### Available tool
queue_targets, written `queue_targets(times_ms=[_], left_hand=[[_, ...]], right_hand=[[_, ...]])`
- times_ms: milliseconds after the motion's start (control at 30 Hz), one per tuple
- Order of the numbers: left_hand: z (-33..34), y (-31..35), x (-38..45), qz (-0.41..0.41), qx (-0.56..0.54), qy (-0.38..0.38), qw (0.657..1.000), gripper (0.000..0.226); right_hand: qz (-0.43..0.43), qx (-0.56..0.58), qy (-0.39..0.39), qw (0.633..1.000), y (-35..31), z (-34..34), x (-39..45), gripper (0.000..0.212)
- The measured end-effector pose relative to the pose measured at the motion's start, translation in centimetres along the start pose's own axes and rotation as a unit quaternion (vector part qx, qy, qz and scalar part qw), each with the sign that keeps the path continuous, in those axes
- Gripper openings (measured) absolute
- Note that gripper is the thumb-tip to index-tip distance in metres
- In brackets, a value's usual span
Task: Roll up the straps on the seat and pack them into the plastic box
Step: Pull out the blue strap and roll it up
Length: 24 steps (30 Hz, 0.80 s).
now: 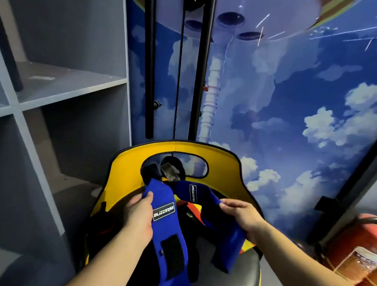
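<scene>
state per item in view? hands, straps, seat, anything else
left hand: grips left blue strap pad
right hand: grips right blue strap pad
left blue strap pad: unrolled, lifted off seat
right blue strap pad: unrolled, bent
seat: yellow back upright, straps threaded through its slot
fire extinguisher: lying by the wall
shelf unit: open cubbies

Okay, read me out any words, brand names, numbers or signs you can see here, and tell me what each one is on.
"BLIZZSTAR": black patch on the left blue strap pad, held by the left hand.
Patch on the right blue strap pad, held by the right hand: turned sideways, too small to read.
Label on the red fire extinguisher: print too blurred to read.
No numbers or signs can be read.
</scene>
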State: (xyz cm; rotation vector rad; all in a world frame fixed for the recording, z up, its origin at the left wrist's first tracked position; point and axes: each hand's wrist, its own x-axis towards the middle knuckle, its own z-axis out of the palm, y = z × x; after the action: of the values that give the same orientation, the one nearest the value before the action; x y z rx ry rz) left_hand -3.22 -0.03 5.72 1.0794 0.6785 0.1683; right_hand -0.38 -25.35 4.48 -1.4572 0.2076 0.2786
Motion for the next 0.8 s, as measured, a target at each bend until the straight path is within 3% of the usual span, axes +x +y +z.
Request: queue_targets(times_ms=[200,267,500,600,800], left_hand=[[-0.6,-1.7,1.5,-0.016,0.02,0.004,1.0,0.015],[-0.6,-2.2,1.7,-0.016,0.019,0.004,1.0,0.012],[0.0,-3.2,2.0,-0.012,0.025,-0.016,0.999,0.011],[0.2,-3.0,2.1,-0.002,0.032,-0.025,0.999,0.01],[0.0,-3.2,3.0,0.017,0.048,-0.039,0.998,0.01]], right_hand=[[0.014,-0.121,0.054,0.991,4.1,-1.4,1.5,0.007],[0.013,-0.154,0.059,0.986,4.3,-1.6,1.7,0.014],[0.002,-0.197,0.061,0.978,5.0,-2.4,3.1,0.006],[-0.009,-0.193,0.065,0.979,4.6,-2.2,4.1,0.016],[-0.024,-0.317,0.046,0.947,3.5,-0.7,7.0,0.046]])
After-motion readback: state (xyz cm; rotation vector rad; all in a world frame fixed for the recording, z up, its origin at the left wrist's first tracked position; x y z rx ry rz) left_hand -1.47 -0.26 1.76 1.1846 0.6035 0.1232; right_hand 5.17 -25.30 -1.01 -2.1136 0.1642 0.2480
